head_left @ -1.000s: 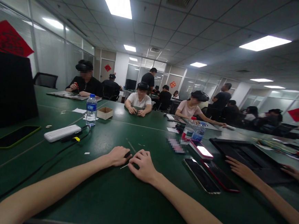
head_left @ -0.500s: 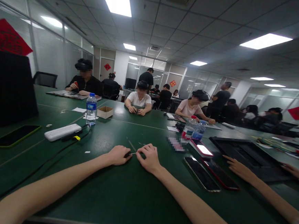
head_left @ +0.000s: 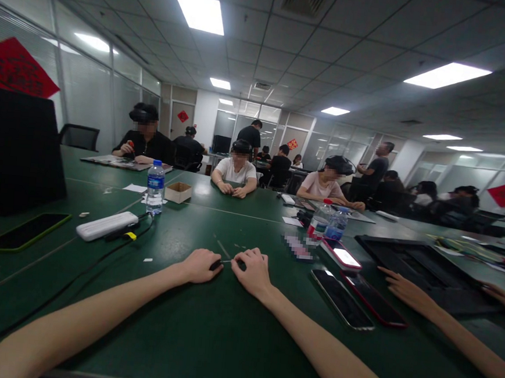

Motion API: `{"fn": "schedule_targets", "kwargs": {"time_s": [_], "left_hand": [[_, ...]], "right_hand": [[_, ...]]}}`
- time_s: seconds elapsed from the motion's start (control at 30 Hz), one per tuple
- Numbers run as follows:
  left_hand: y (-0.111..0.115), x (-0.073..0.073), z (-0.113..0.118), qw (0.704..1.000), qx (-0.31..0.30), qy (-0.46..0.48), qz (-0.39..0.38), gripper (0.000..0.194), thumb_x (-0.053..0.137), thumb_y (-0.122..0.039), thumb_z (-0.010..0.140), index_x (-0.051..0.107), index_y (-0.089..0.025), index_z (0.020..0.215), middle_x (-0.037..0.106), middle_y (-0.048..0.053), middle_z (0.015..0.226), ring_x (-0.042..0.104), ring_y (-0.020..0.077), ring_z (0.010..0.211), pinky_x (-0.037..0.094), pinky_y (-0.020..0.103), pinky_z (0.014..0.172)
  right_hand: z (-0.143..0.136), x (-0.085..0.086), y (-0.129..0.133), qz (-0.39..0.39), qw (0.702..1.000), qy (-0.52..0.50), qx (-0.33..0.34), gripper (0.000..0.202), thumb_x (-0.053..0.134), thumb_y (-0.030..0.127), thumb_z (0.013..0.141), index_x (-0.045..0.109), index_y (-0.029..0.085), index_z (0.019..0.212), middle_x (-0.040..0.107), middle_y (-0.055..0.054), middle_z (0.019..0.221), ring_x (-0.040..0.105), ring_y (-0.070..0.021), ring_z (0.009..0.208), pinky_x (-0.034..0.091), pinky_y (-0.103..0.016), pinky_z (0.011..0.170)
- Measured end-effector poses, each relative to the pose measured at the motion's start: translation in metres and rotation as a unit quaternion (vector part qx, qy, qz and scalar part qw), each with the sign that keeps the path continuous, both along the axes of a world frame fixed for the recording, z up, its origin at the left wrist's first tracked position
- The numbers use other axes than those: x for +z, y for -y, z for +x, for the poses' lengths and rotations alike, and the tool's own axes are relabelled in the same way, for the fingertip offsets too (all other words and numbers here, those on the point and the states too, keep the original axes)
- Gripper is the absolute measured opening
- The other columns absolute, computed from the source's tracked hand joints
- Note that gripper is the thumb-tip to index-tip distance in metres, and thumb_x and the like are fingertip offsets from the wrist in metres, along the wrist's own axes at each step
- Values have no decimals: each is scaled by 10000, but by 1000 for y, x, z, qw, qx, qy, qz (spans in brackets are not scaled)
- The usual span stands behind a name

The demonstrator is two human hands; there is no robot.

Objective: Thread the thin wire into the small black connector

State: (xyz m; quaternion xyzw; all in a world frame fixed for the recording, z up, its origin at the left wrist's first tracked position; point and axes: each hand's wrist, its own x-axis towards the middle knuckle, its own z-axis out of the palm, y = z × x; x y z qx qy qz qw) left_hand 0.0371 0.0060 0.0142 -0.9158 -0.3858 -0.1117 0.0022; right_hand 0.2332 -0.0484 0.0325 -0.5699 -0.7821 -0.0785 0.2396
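Observation:
My left hand (head_left: 203, 266) rests low over the green table (head_left: 189, 329), its fingers closed round the dark end of a thin pale rod (head_left: 227, 261). The rod bridges the short gap between my two hands. At its other end, my right hand (head_left: 252, 272) pinches with thumb and curled fingers. A dark spot shows between those fingers; whether it is part of the rod or shadow I cannot tell. Most of the thin rod is hidden by my fingers, and its exact kind is too small to make out.
Left lie a white power bank (head_left: 107, 226) with a black cable, a phone (head_left: 24, 232), a water bottle (head_left: 155, 187) and a small box (head_left: 178, 192). On the right are phones (head_left: 342, 299), bottles (head_left: 336, 223) and a black tray-like panel (head_left: 429, 273) beside another person's hand (head_left: 410, 292).
The view has shifted slightly, so everything sits a little lower. My right fingers have loosened a touch, showing a dark spot between them. Both hands stay in nearly the same place.

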Motion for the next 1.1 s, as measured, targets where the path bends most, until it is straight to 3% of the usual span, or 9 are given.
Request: {"fn": "schedule_targets", "kwargs": {"time_s": [1.1], "left_hand": [[-3,-6,-1,1000,-8,1,22,307,394,-390,905,628,-192,924,694,90,860,656,243,781,468,318,680]], "right_hand": [[3,-4,-2,5,1000,1,30,267,451,413,920,664,252,914,650,-44,958,479,-218,979,323,-351,795]]}}
